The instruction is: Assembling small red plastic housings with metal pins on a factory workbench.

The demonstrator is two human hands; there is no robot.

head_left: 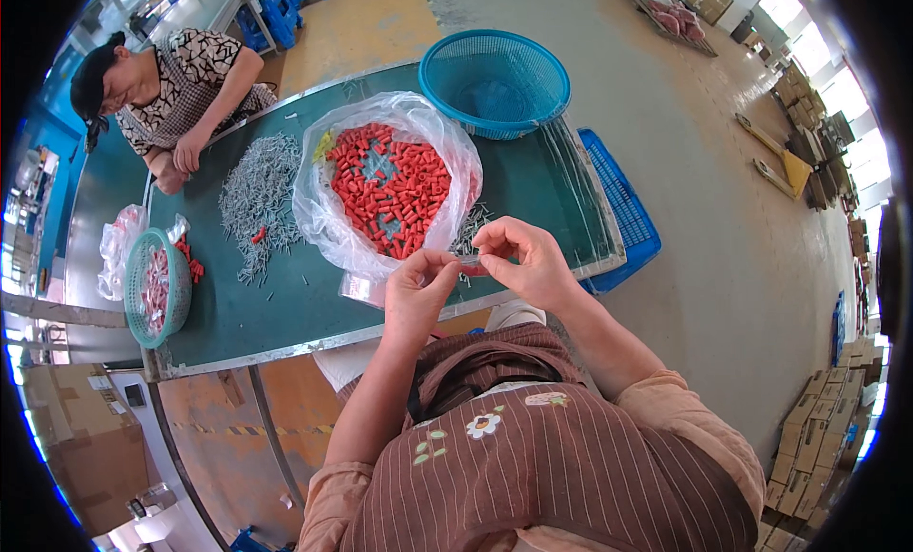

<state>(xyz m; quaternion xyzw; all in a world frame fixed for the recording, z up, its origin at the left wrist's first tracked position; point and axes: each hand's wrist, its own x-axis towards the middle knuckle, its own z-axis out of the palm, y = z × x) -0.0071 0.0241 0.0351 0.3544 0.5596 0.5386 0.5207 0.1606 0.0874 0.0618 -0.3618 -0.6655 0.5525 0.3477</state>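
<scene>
My left hand [416, 295] and my right hand [534, 264] meet just in front of a clear plastic bag [314, 195]. Thumb and fingers are pinched on both hands, and a small thin piece seems to span the gap between them, too small to name. Inside the bag lie many short red plastic caps or sleeves [418, 176]. Partly hidden behind my right hand is a small heap of thin grey metal pins or screws [471, 227]. A much larger heap of similar grey pieces [262, 191] spreads left of the bag, with one red piece on it.
Beyond the bag stands a blue plastic basket [442, 88] on the green table [285, 322]. A pale green basket [179, 290] of red pieces is at the left edge. A co-worker [204, 81] works across the table. A blue crate [632, 219] sits beyond the right edge.
</scene>
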